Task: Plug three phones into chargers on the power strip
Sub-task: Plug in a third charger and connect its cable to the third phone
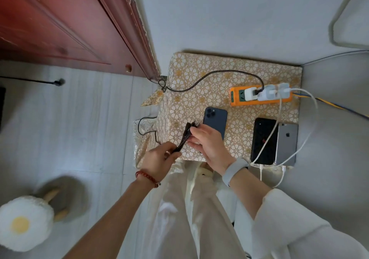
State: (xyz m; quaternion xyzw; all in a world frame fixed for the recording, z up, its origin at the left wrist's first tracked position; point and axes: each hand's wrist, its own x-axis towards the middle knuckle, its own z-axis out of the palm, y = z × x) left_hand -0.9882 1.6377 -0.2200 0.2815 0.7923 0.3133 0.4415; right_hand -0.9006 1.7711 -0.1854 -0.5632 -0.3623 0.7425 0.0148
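An orange power strip [239,101] lies at the back right of a small table with a flowered cloth [191,73]. Three white chargers [266,92] sit in it. A dark blue phone [216,122] lies face down mid-table. A black phone [262,141] and a silver phone [286,144] lie side by side at the right, white cables [279,107] running over them to the front edge. A dark braided cable [199,83] loops from the left charger off the table's left side. My left hand [159,159] and my right hand [207,143] both pinch its free end [184,137] beside the blue phone.
A dark red door [60,23] stands at the left, its frame close to the table's back left corner. A fried-egg shaped stool [24,224] stands on the floor at the lower left. White walls bound the table behind and to the right. A blue-yellow cord [335,106] leaves the strip rightward.
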